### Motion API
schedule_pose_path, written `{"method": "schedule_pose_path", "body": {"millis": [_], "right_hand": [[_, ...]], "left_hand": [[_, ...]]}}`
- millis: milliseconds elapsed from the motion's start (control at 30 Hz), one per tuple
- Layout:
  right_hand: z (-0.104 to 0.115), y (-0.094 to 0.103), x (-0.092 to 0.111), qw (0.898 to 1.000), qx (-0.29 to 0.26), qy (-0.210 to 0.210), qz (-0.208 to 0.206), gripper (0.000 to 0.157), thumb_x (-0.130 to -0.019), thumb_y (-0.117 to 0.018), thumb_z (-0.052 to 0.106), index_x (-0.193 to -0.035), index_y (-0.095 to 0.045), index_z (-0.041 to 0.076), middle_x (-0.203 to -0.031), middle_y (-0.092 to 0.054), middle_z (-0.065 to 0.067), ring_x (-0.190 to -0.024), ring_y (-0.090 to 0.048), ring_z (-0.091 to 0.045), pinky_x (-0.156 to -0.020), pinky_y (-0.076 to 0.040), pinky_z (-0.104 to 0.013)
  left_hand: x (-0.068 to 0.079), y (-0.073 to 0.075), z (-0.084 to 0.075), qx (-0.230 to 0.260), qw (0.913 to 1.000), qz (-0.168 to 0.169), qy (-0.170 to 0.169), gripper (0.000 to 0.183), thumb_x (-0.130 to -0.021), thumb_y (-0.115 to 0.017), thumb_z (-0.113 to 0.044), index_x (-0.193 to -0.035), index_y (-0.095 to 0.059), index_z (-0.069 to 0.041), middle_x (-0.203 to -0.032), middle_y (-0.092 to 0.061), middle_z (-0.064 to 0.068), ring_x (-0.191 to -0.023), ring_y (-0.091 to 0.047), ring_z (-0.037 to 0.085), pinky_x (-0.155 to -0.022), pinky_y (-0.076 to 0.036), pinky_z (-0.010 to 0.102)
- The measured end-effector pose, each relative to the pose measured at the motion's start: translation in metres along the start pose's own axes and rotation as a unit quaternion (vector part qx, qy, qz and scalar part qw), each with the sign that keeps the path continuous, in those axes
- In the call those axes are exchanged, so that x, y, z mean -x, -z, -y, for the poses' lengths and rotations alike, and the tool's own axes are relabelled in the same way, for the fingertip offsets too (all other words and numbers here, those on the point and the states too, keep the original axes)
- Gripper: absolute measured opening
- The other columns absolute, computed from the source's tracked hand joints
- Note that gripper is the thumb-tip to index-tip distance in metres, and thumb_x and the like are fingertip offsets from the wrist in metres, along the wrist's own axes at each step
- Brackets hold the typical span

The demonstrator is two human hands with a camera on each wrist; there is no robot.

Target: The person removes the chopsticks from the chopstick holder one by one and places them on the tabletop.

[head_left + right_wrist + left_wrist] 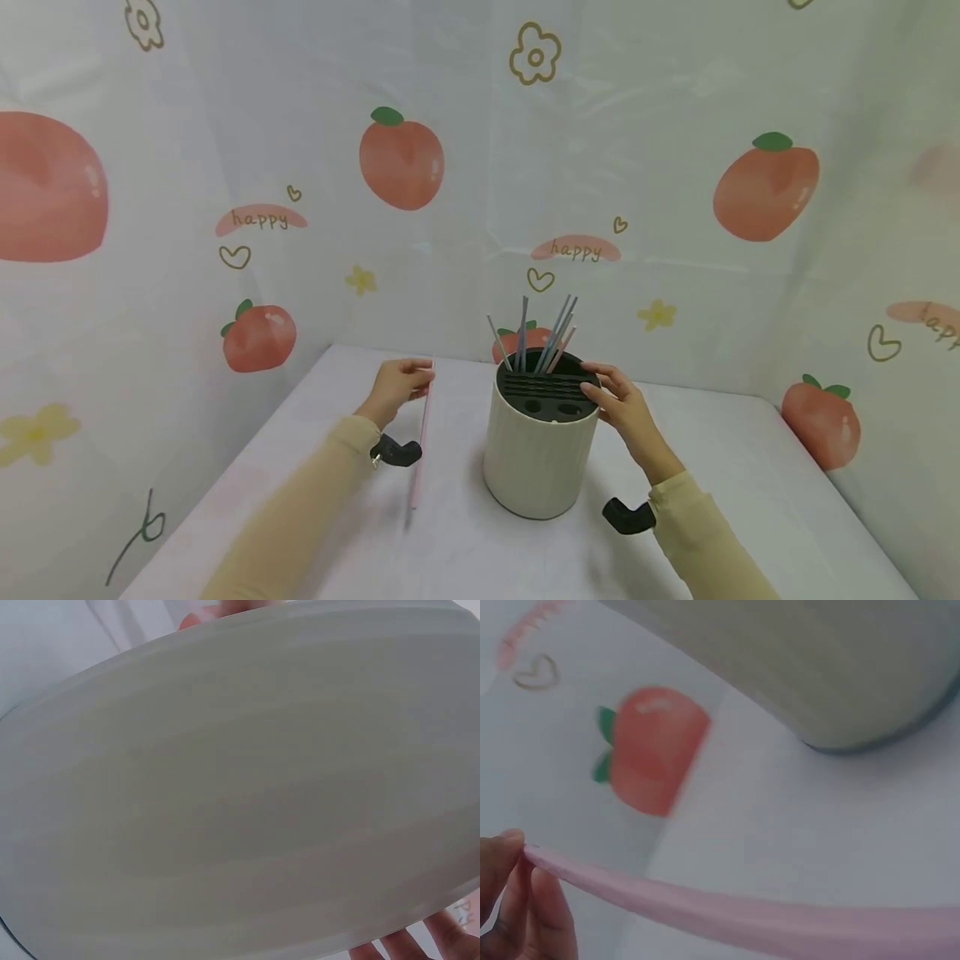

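Note:
My left hand (396, 390) pinches the top end of a pink straw (423, 442) between thumb and fingertips. The straw hangs almost upright over the table, left of a utensil holder (536, 467), and its lower end points down near the tabletop. The holder is a cream, ribbed cylinder with a black slotted insert (543, 392). Several thin blue-grey and pinkish straws (558, 333) stand in its back compartment. My right hand (626, 412) holds the holder's right rim, thumb and fingers over the edge. In the right wrist view, the holder's wall (240, 780) hides most of that hand.
A white cloth covers the table (675, 533). Behind it and at the sides hangs a pale curtain (480, 200) printed with peaches, flowers and "happy" labels. A black wrist mount sits below each hand, the right one (628, 517) beside the holder.

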State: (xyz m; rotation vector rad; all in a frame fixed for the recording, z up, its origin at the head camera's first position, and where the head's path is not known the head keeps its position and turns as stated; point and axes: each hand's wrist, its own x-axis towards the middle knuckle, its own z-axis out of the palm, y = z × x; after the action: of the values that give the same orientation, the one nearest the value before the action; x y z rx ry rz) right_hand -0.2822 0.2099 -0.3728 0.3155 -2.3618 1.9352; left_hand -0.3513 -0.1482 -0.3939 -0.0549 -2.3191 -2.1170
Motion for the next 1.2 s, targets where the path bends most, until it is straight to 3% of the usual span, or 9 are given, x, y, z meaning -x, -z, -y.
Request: {"method": "schedule_pose_path", "body": {"millis": [100, 200, 400, 600, 833, 1200], "right_hand": [[0.000, -0.001, 0.000, 1.000, -0.001, 0.001, 0.000, 0.046, -0.098, -0.057, 0.024, -0.139, -0.044, 0.006, -0.133, -0.050, -0.016, -0.100, -0.060, 0.000, -0.090, -0.051, -0.028], [0.001, -0.002, 0.000, 1.000, -0.003, 0.000, 0.002, 0.046, -0.098, -0.057, 0.023, -0.139, -0.044, 0.006, -0.134, -0.050, -0.017, -0.100, -0.060, 0.000, -0.092, -0.050, -0.031], [0.002, -0.001, 0.000, 1.000, -0.001, 0.000, 0.007, 0.047, -0.099, -0.057, 0.024, -0.140, -0.043, 0.006, -0.137, -0.048, -0.019, -0.101, -0.060, 0.000, -0.095, -0.049, -0.034], [0.002, 0.000, 0.000, 1.000, 0.005, -0.001, 0.003, 0.047, -0.099, -0.057, 0.024, -0.139, -0.044, 0.006, -0.137, -0.048, -0.019, -0.101, -0.059, 0.001, -0.095, -0.049, -0.035], [0.001, 0.001, 0.000, 1.000, 0.005, 0.001, 0.002, 0.047, -0.098, -0.057, 0.024, -0.139, -0.043, 0.005, -0.135, -0.049, -0.019, -0.100, -0.060, 0.001, -0.093, -0.050, -0.031], [-0.001, 0.001, -0.001, 1.000, 0.012, -0.008, 0.002, 0.047, -0.099, -0.057, 0.025, -0.140, -0.044, 0.007, -0.140, -0.046, -0.021, -0.105, -0.057, -0.004, -0.103, -0.044, -0.050]], "left_hand": [[0.001, -0.004, 0.030, -0.034, 0.9987, 0.006, 0.037, 0.032, -0.091, -0.064, -0.003, -0.121, -0.061, 0.010, -0.104, -0.069, 0.020, -0.073, -0.062, 0.009, -0.065, -0.055, 0.018], [0.003, -0.008, 0.051, -0.052, 0.9966, 0.006, 0.064, 0.031, -0.090, -0.065, -0.003, -0.118, -0.063, 0.010, -0.097, -0.070, 0.015, -0.070, -0.060, 0.009, -0.063, -0.054, 0.019], [0.003, -0.013, 0.075, -0.067, 0.9929, -0.006, 0.098, 0.026, -0.088, -0.067, 0.000, -0.112, -0.066, 0.010, -0.079, -0.066, 0.004, -0.062, -0.058, 0.007, -0.057, -0.052, 0.018], [0.006, -0.020, 0.081, -0.094, 0.9905, -0.017, 0.098, 0.023, -0.084, -0.070, 0.002, -0.105, -0.068, 0.010, -0.083, -0.068, 0.009, -0.058, -0.059, 0.006, -0.058, -0.056, 0.020], [0.003, -0.024, 0.084, -0.129, 0.9878, -0.016, 0.086, 0.018, -0.077, -0.074, 0.005, -0.094, -0.069, 0.008, -0.074, -0.065, 0.007, -0.054, -0.056, 0.007, -0.053, -0.054, 0.019], [0.004, -0.025, 0.083, -0.144, 0.9853, -0.012, 0.091, 0.021, -0.074, -0.076, 0.007, -0.093, -0.067, 0.007, -0.072, -0.064, 0.007, -0.055, -0.057, 0.009, -0.052, -0.053, 0.019]]}}
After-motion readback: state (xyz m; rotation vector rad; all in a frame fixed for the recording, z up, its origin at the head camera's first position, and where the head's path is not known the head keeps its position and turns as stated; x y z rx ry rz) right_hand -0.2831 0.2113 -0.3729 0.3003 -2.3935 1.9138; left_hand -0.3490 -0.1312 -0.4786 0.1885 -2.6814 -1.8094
